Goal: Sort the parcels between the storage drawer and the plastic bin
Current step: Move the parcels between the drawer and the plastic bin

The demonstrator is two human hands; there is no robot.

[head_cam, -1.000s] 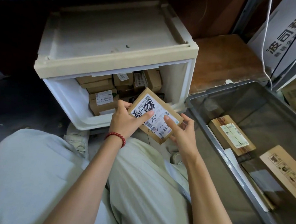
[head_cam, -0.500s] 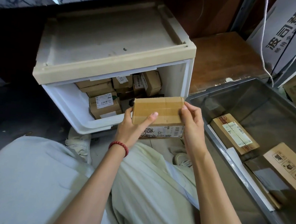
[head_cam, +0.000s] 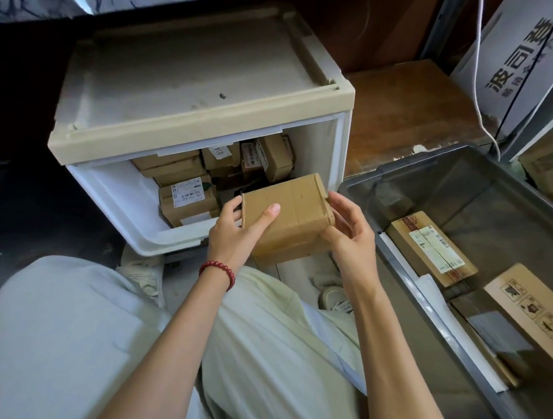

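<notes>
Plain brown parcel [head_cam: 284, 216] before open drawer [head_cam: 112, 198]

Forearms extended, the left hand [head_cam: 234, 231] and right hand [head_cam: 353, 239] grip opposite ends of a parcel [head_cam: 296, 215].

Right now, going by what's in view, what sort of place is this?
Likely a parcel stockroom or sorting corner: labelled cardboard parcels pack the open storage drawer, more lie in the grey plastic bin, and the left hand and right hand hold another box between them.
</notes>
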